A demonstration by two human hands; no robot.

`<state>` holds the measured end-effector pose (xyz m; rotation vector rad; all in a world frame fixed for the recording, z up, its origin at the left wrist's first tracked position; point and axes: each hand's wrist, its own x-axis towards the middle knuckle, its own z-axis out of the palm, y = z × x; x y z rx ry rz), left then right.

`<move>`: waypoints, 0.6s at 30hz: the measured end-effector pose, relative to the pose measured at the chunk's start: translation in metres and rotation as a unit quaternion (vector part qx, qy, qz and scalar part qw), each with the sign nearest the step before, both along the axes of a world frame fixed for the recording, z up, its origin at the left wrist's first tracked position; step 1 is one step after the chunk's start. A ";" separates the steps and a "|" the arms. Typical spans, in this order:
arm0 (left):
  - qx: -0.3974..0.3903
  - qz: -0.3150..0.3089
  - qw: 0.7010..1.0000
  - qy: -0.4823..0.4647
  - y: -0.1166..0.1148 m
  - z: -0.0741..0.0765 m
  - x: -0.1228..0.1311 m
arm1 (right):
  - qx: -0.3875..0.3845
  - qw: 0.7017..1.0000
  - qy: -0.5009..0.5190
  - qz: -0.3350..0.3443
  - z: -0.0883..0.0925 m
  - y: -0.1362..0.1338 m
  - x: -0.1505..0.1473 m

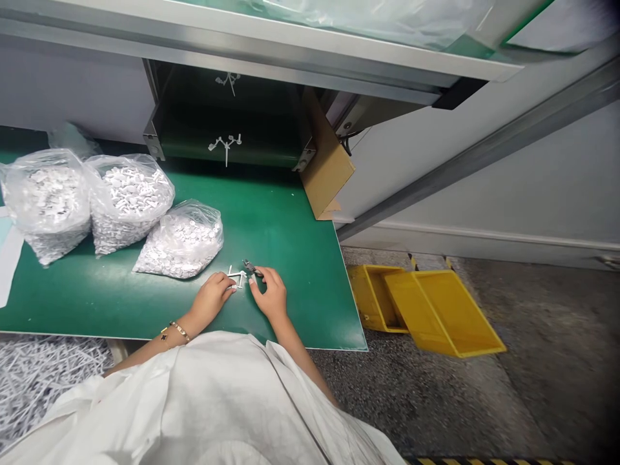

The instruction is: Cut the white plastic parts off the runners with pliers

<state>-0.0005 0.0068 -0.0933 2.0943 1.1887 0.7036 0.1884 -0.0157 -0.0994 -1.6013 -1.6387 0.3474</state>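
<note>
My left hand [213, 295], with a bracelet at the wrist, is closed on a small branched white plastic piece [237, 274] just over the green table. In my right hand [270, 290] is a pair of small nippers [249, 266], their dark metal jaws pointing left beside the white piece. Whether the jaws touch the plastic is too small to tell. Close to my left hand lies a clear bag [179, 242] of small white parts. Two more similar branched white pieces sit on the dark green conveyor belt [194, 116] ahead, one of them [226, 147] near its front end.
Two larger bags of white parts [130, 200] [48, 200] stand on the green table [290, 239] at the left. Cardboard [327, 161] edges the conveyor's right side. A metal shelf frame [242, 48] crosses overhead. Yellow bins [445, 316] rest on the floor; white scraps [43, 381] pile up lower left.
</note>
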 end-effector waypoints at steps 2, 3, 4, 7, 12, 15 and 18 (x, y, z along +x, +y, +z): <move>-0.017 0.033 0.998 -0.052 0.001 0.002 0.000 | -0.001 1.000 0.004 -0.004 0.001 0.000 0.000; -0.032 0.055 0.994 -0.084 0.001 0.003 0.000 | -0.001 1.000 0.008 -0.005 0.002 0.000 0.000; -0.052 0.078 0.989 -0.115 0.000 0.004 -0.001 | -0.002 1.000 0.014 -0.004 0.003 0.000 0.001; -0.115 0.137 0.966 -0.186 -0.001 0.008 -0.002 | -0.005 0.999 0.039 0.037 0.006 -0.001 0.002; -0.159 0.172 0.941 -0.243 -0.003 0.011 0.000 | 0.001 0.988 0.037 0.150 0.008 -0.004 0.002; -0.177 0.174 0.933 -0.261 -0.002 0.011 0.001 | 0.000 0.987 0.030 0.160 0.008 -0.004 0.003; -0.183 0.177 0.931 -0.262 -0.002 0.011 0.000 | -0.008 0.986 0.025 0.165 0.007 -0.005 0.004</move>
